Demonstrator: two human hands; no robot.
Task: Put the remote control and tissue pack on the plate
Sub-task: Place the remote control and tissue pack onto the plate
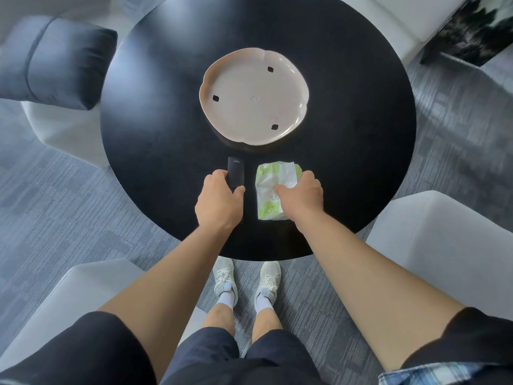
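Note:
A pale pink scalloped plate [222, 118] with three small dark marks sits at the middle of the round black table [155, 134]. Below it lies a black remote control [236, 170], lengthwise toward the plate; my left hand [218, 202] wraps its near half, fingers on the left side and thumb on the right. To the right lies a green and white tissue pack [268, 187]. My right hand [301, 194] rests over its right side with the thumb pressed on top and the fingers curled past its far right edge. Both objects touch the table.
White upholstered seats stand around the table: front left [69, 295], right [444, 232] and far right [388, 15]. A dark blue cushion [55, 59] lies at the left. A dark patterned object [472, 29] is at the top right. My feet stand on grey carpet by the table's near edge.

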